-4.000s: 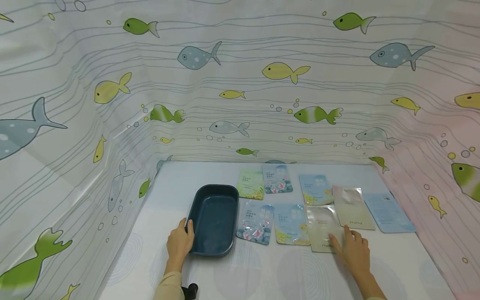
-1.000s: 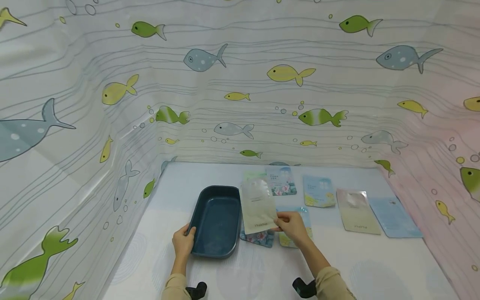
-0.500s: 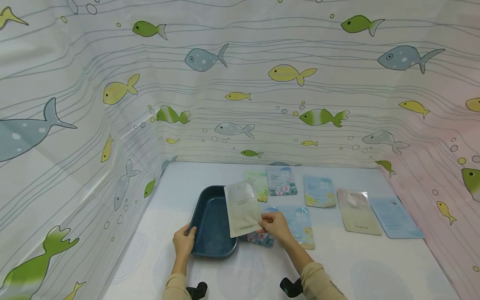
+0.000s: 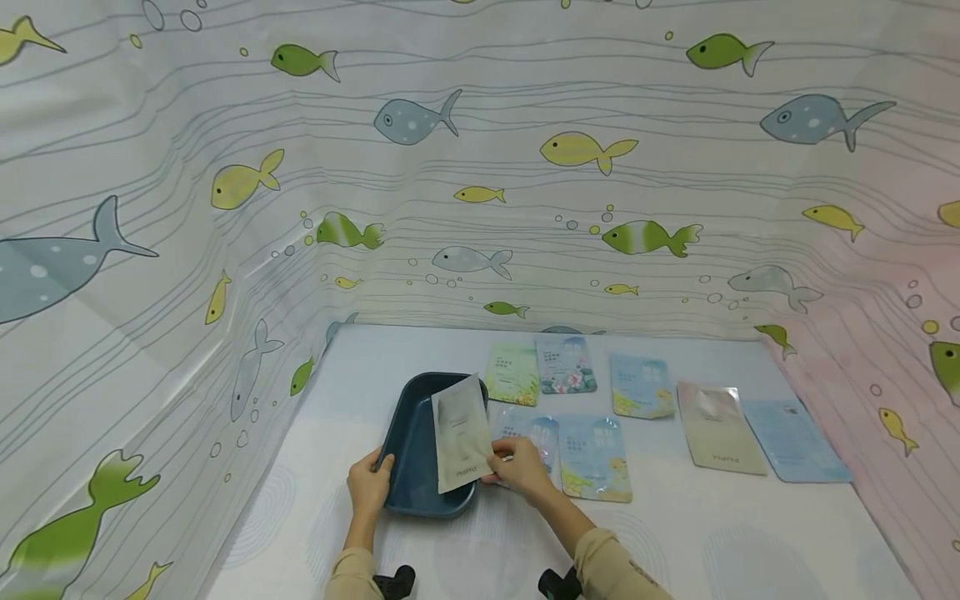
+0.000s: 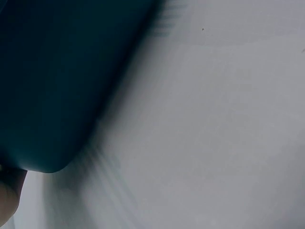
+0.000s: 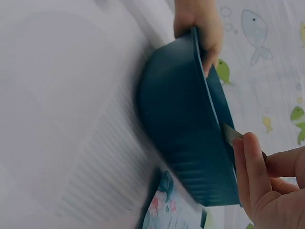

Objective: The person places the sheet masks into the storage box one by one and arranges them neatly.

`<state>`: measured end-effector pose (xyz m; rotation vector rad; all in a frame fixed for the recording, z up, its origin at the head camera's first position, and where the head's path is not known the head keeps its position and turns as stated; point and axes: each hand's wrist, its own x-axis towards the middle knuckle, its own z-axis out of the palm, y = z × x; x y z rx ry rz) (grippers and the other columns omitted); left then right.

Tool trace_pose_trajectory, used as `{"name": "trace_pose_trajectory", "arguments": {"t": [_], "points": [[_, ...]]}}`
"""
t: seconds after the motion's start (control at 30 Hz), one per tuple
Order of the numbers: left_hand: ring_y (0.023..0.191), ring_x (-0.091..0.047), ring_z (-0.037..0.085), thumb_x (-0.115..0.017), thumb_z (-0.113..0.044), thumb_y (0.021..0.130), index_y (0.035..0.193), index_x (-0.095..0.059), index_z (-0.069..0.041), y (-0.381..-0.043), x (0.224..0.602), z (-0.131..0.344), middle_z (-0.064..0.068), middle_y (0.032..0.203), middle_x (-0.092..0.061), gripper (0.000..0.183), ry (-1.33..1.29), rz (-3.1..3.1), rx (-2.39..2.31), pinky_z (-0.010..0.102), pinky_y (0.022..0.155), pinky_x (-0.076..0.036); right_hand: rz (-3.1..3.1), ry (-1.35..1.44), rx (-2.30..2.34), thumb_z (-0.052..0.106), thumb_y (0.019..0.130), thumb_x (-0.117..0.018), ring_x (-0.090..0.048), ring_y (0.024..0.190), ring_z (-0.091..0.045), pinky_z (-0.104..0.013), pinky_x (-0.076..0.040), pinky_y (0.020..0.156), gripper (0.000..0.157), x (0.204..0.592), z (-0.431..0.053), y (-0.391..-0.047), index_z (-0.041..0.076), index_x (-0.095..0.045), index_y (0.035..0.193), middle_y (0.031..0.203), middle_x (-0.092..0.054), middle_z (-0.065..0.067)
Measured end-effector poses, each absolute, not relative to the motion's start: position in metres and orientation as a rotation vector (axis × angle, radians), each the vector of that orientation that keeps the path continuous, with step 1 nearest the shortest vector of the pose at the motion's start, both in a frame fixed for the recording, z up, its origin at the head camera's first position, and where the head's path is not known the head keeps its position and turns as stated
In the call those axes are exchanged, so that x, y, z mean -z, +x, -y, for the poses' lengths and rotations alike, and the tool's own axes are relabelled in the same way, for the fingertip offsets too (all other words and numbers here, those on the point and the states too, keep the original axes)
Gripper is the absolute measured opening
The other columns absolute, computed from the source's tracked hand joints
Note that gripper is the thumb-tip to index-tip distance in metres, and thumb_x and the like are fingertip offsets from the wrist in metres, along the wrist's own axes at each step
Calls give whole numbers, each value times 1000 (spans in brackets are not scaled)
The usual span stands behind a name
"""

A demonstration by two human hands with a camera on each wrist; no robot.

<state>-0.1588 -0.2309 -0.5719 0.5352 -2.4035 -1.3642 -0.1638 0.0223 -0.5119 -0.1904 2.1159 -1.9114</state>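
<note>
In the head view my left hand [image 4: 369,483] grips the left rim of a dark blue rectangular tray [image 4: 411,458], thumb over the edge. My right hand [image 4: 522,468] pinches the lower right edge of a pale green-silver sheet mask packet [image 4: 459,435], which hangs tilted over the tray's right half. In the right wrist view the packet's edge [image 6: 231,133] shows between thumb and fingers at the tray's rim, and the tray's wall [image 6: 176,105] looks slightly raised on one side. The left wrist view shows mostly the tray's dark outside [image 5: 57,86] and a bit of the hand [image 5: 7,198].
Right of the tray lie more packets: a floral one [image 4: 528,429], light blue ones [image 4: 596,458] [image 4: 642,386], a green one [image 4: 513,375], another floral one [image 4: 566,365], a pale green-silver one [image 4: 716,429] and a plain blue one [image 4: 795,442]. A fish-patterned curtain [image 4: 525,250] surrounds the table.
My right hand has lifted the pale green-silver packet from the table's right side and carried it left over the tray. My left hand keeps its grip on the rim.
</note>
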Motion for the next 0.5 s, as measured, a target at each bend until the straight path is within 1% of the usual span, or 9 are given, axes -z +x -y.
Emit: {"name": "trace_pose_trajectory", "arguments": {"t": [0.1,0.3,0.37,0.5], "points": [[94,-63,43,-61,2,85,109,-61,15,-159,572,231,32,102,-63,28,533,2403,1365,50,81,-50,-2123,-178,1882,-7,85,-56,-68,64,-26,-41,-56,65,22,512,-17,-164,-17,-61,103,87,-61,-17],[95,-63,43,-61,2,85,109,-61,15,-158,572,230,32,103,-63,28,547,2400,1368,50,82,-50,-2131,-203,1856,-7,85,-54,-69,62,-28,-42,-56,64,22,512,-6,-165,-17,-60,104,85,-60,-16],[96,-63,43,-61,2,85,109,-61,16,-158,572,230,32,103,-63,28,547,2399,1370,50,82,-50,-2121,-207,1863,-8,85,-54,-68,62,-28,-40,-56,64,22,511,-2,-166,-18,-59,104,84,-60,-15],[96,-63,43,-61,1,85,109,-61,15,-159,571,230,32,103,-63,28,544,2395,1369,51,82,-49,-2094,-218,1868,-9,84,-54,-68,61,-25,-32,-57,60,21,511,3,-166,-19,-59,102,82,-59,-15]]}}
